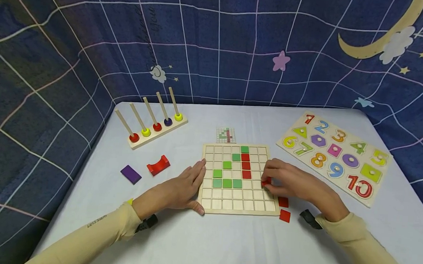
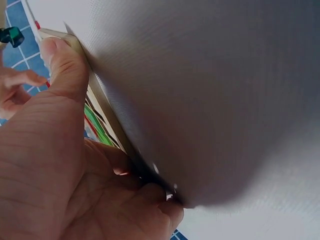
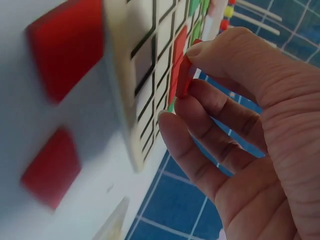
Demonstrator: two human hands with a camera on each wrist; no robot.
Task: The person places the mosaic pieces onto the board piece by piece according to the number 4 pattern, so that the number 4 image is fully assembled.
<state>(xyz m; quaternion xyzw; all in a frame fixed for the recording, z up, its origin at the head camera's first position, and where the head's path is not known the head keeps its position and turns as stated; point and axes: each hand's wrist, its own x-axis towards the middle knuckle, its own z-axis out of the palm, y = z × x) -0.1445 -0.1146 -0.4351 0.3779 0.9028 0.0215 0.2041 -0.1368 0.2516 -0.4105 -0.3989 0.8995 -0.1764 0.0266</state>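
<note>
A wooden grid board (image 1: 231, 204) lies flat in the middle of the table. Green square tiles (image 1: 227, 183) form a stepped line with a bottom row on it, and a column of red tiles (image 1: 246, 165) stands beside them. My left hand (image 1: 181, 190) rests along the board's left side, thumb by the near corner, fingers extended at the edge. Over the right part of the grid, my right hand (image 1: 295, 182) pinches a red square tile (image 3: 186, 75) between thumb and fingers, tilted on edge. Two loose red tiles (image 1: 285, 216) lie off the board's near right corner.
A small printed grid card (image 1: 226, 135) lies behind the board. At the back left stands a peg rack (image 1: 157, 134) with coloured rings. A red curved block (image 1: 158, 165) and a purple rectangular block (image 1: 131, 175) sit left. A number puzzle board (image 1: 333, 158) lies at right.
</note>
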